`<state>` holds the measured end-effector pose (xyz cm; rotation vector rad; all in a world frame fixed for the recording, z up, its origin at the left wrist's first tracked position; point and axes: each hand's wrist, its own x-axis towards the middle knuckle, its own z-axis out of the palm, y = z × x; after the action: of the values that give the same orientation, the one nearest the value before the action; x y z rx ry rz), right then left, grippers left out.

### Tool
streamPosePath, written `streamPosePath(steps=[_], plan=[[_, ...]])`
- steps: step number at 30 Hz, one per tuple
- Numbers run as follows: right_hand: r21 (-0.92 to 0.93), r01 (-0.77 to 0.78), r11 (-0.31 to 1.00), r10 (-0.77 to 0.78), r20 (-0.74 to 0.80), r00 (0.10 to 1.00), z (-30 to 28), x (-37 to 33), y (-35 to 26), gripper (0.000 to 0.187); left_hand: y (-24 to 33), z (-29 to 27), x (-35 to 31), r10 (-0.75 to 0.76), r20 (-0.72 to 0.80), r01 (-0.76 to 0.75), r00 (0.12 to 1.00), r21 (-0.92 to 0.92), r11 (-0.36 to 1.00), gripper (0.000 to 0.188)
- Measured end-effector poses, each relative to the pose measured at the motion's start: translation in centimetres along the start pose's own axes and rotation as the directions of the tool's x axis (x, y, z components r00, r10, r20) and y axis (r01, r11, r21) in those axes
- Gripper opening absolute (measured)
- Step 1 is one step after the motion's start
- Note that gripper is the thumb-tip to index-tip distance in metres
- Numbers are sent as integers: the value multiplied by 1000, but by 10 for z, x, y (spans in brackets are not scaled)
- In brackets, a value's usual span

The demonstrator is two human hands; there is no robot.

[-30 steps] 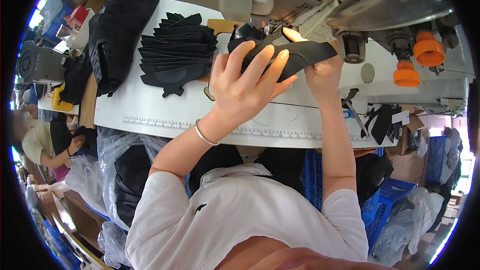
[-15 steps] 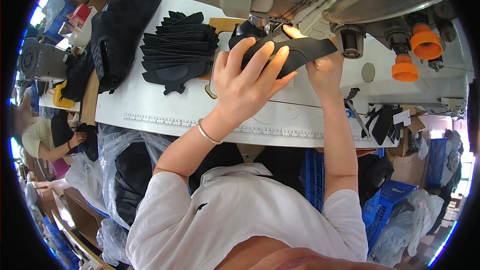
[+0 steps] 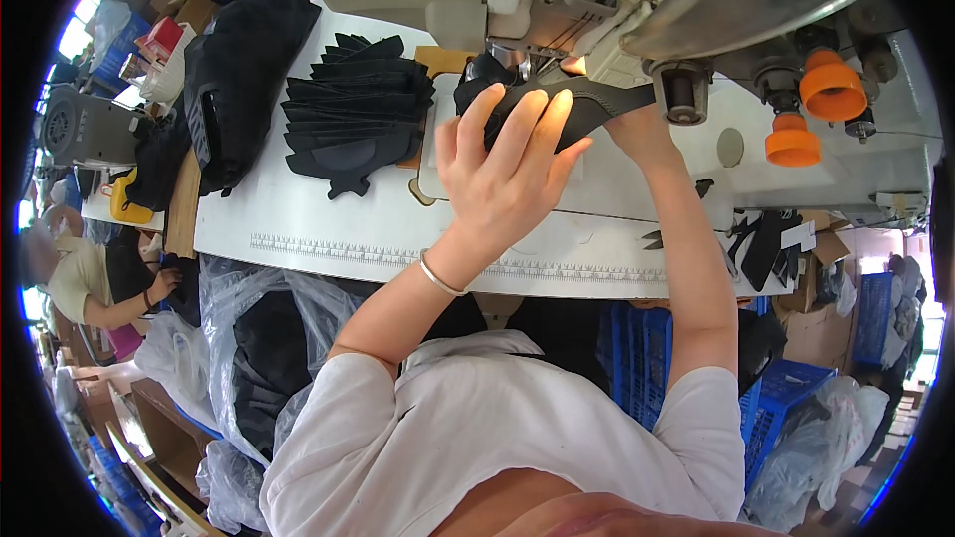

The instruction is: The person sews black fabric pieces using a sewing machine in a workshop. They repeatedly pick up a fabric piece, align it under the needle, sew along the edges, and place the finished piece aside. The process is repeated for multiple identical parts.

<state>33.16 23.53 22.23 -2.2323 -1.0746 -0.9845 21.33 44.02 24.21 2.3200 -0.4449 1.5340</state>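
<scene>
A curved black shoe upper piece point(image 3: 597, 102), with stitch lines and a textured patch, is under the head of a sewing machine point(image 3: 557, 15). My left hand point(image 3: 507, 154) lies over its near side with the fingers spread and the thumb out to the right. Behind the piece's right end is my right hand point(image 3: 642, 134), gripping it; most of those fingers are hidden, and one lit fingertip shows near the needle area. The needle itself is hard to make out. Left of my hands, a fanned stack of black cut pieces point(image 3: 358, 119) rests on the white table point(image 3: 298, 219).
Orange cups point(image 3: 793, 142) and a metal bobbin winder part point(image 3: 684, 89) hang at the right. A black bundle point(image 3: 249, 80) lies at the table's left. Black scraps point(image 3: 766, 249) sit at the right edge. Blue crates point(image 3: 786, 398) stand below; a co-worker point(image 3: 90, 278) is far left.
The whole view has shifted slightly. My right hand has moved further behind the piece, its fingertip now showing less, and the right forearm angles more outward. My left hand stays spread on the piece.
</scene>
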Motion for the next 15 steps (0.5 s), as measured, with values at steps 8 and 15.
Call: streamPosePath(steps=[8,15], plan=[[232,-283,931,190,354,916,-13,-2,24,32,0,3,-1,14,-28,-12,1000,78,997,40],[484,-324,813,229,245,942,-4,-2,24,27,4,0,0,-13,9,12,1000,73,997,39]])
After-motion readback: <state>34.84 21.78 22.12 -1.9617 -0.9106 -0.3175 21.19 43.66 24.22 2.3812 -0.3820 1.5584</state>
